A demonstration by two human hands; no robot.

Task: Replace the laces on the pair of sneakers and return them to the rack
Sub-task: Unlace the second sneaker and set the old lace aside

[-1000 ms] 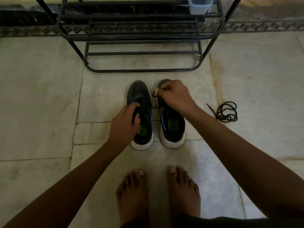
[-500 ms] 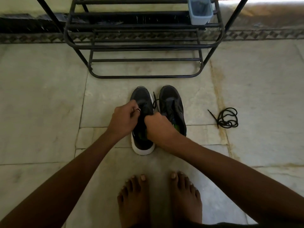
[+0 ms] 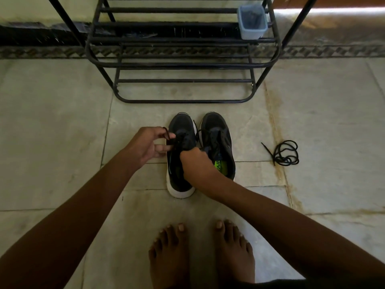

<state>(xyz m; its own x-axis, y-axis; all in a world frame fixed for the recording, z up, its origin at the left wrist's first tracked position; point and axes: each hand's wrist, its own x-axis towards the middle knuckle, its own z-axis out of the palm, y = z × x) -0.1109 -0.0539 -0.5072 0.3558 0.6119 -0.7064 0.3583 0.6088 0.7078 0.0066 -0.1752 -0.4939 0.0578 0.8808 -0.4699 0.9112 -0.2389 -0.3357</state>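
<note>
Both sneakers (image 3: 218, 140) point toes to 12 o'clock toward the rack (image 3: 181, 65); left hand (image 3: 145, 142) and right hand (image 3: 195, 163) pinch the lace (image 3: 165, 132); a spare lace (image 3: 285, 153) lies at 3 o'clock.

The left hand (image 3: 149, 142) has drawn its lace (image 3: 166, 133) loop leftward, off the left sneaker (image 3: 180, 163).

We see the tiled floor (image 3: 62, 126) carrying two sneakers (image 3: 218, 138) at centre, a coiled lace (image 3: 286, 152) at three o'clock, the rack (image 3: 183, 65) at twelve.
</note>
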